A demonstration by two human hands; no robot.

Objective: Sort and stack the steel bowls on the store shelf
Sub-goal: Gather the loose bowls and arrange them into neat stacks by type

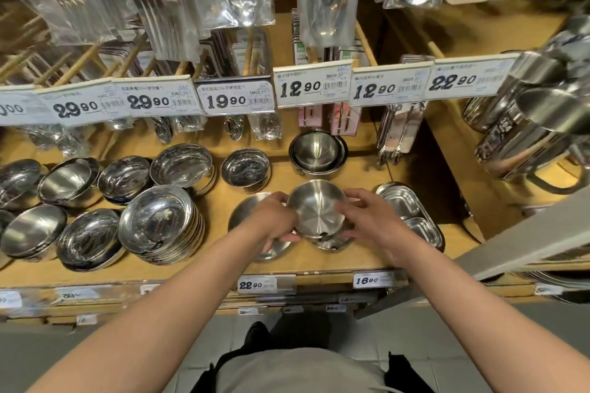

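While both hands, left hand (274, 217) and right hand (373, 220), grip a tilted steel bowl (316, 209), stacked bowls (161, 223) rest on the shelf (220, 262).

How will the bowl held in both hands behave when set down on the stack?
The bowl looks like thin polished steel: probably rigid, light and slippery. It sits tilted between the left hand and right hand, so it may rock or slide off the stack.

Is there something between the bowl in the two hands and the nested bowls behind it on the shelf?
Nothing visible. The left hand and right hand hold the steel bowl at its rim. Only bare wooden shelf lies between it and the nested bowls behind. The divided tray sits off to the right.
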